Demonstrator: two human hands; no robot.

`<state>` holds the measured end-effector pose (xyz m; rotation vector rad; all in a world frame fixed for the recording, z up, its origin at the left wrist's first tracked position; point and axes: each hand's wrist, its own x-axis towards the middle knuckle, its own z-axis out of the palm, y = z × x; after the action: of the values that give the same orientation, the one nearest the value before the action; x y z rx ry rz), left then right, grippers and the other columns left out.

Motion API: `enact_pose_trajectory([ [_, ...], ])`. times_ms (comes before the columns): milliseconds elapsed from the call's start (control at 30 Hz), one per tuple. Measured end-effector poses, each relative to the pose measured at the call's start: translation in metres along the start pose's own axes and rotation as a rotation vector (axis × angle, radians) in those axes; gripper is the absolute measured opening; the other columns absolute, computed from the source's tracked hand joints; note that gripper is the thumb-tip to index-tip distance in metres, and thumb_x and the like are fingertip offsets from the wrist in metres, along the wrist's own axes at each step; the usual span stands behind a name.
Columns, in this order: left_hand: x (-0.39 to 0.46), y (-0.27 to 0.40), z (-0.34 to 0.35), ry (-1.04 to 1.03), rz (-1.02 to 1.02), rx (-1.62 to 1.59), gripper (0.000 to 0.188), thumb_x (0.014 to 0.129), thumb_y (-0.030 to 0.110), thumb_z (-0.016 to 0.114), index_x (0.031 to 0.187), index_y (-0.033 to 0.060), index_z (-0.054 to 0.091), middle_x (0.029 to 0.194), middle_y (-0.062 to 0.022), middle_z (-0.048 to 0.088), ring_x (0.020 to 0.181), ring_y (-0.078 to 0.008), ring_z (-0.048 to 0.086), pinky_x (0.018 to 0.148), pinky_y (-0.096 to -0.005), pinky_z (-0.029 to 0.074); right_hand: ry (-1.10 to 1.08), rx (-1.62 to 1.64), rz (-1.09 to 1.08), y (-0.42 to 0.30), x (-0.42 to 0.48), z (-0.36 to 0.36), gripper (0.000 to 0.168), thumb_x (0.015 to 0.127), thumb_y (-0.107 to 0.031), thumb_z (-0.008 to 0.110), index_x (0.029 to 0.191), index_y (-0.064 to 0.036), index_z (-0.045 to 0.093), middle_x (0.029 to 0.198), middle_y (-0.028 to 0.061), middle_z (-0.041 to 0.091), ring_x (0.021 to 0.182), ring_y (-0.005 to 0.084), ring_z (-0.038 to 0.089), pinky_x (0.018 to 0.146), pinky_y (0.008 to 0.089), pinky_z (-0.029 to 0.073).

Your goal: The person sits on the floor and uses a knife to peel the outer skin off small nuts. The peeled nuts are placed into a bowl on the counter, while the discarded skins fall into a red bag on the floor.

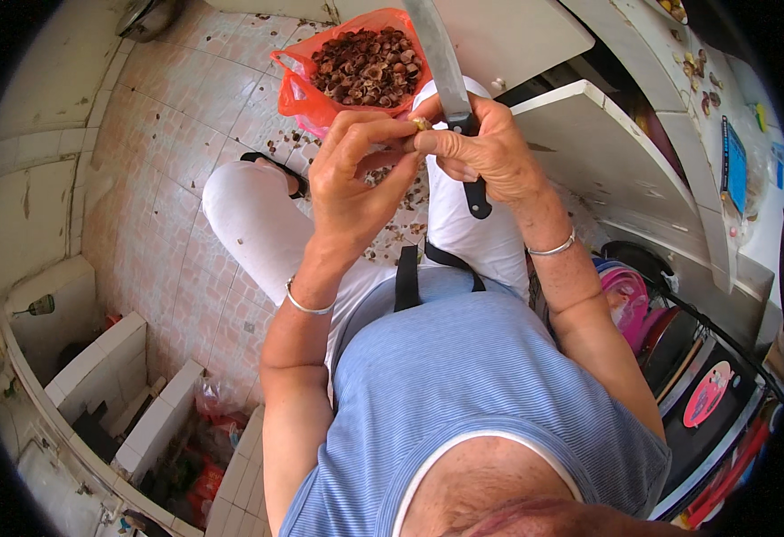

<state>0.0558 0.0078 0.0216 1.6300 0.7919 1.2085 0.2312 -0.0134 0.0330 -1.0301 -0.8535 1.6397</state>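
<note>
A kitchen knife with a broad steel blade (440,60) and a black riveted handle (476,199) is gripped in my right hand (489,148), the blade pointing up and away from me. Between the fingertips of my left hand (355,168) is a small yellowish nut kernel (422,123), partly hidden by the fingers. My right thumb tip reaches it too. Just beyond my hands, an open red plastic bag (291,90) on the floor holds a heap of brown nut shells (368,67).
Shell bits (402,231) litter the tiled floor (184,181) around my feet. An open cabinet door (600,134) stands to my right. Above it, a counter carries a blue booklet (734,164) and scraps. A rack with a pink basin (623,302) is beside my right arm. Tiled partitions (157,423) stand left.
</note>
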Motion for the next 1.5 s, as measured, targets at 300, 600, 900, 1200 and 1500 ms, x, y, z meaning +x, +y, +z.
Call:
enact_pose_trajectory([
  [300, 0.002, -0.001, -0.010, -0.096, -0.107, -0.193, 0.025, 0.076, -0.013, 0.070, 0.097, -0.0028, 0.062, 0.103, -0.0078, 0.057, 0.093, -0.0138, 0.064, 0.077, -0.0262, 0.062, -0.018, 0.061, 0.071, -0.007, -0.004, -0.001, 0.024, 0.084, -0.007, 0.072, 0.104, 0.002, 0.063, 0.070, 0.0012, 0.059, 0.046, 0.0019, 0.043, 0.040, 0.0177, 0.032],
  [600, -0.004, 0.000, -0.004, -0.006, -0.188, -0.271, 0.023, 0.077, -0.012, 0.068, 0.096, -0.0030, 0.060, 0.100, -0.0060, 0.056, 0.091, -0.0123, 0.063, 0.078, -0.0273, 0.061, 0.046, 0.088, 0.130, -0.016, -0.014, 0.008, 0.024, 0.085, -0.006, 0.067, 0.106, 0.003, 0.061, 0.070, -0.0011, 0.056, 0.048, 0.0012, 0.042, 0.042, 0.0175, 0.033],
  [900, -0.002, 0.001, 0.003, 0.002, -0.351, -0.379, 0.017, 0.080, -0.009, 0.063, 0.095, -0.0036, 0.057, 0.097, -0.0061, 0.057, 0.088, -0.0141, 0.064, 0.079, -0.0298, 0.061, 0.121, 0.000, 0.115, -0.015, -0.015, 0.012, 0.022, 0.084, -0.003, 0.066, 0.104, 0.003, 0.062, 0.069, -0.0015, 0.055, 0.049, 0.0013, 0.042, 0.041, 0.0188, 0.030],
  [1200, -0.001, -0.006, 0.003, 0.074, -0.324, -0.458, 0.013, 0.087, -0.009, 0.059, 0.098, -0.0043, 0.055, 0.094, -0.0091, 0.060, 0.083, -0.0145, 0.065, 0.069, -0.0273, 0.059, 0.038, 0.181, 0.186, -0.018, -0.015, 0.004, 0.023, 0.086, -0.004, 0.065, 0.107, 0.003, 0.061, 0.071, -0.0001, 0.057, 0.047, 0.0013, 0.039, 0.042, 0.0188, 0.031],
  [1500, 0.037, -0.044, -0.015, -0.015, 0.015, 0.244, 0.017, 0.090, 0.002, 0.065, 0.105, -0.0047, 0.063, 0.107, -0.0110, 0.062, 0.096, -0.0177, 0.065, 0.083, -0.0287, 0.055, 0.194, 0.070, -0.042, -0.013, -0.019, 0.003, 0.027, 0.087, -0.010, 0.071, 0.109, 0.001, 0.063, 0.077, 0.0004, 0.062, 0.048, 0.0010, 0.042, 0.043, 0.0192, 0.032],
])
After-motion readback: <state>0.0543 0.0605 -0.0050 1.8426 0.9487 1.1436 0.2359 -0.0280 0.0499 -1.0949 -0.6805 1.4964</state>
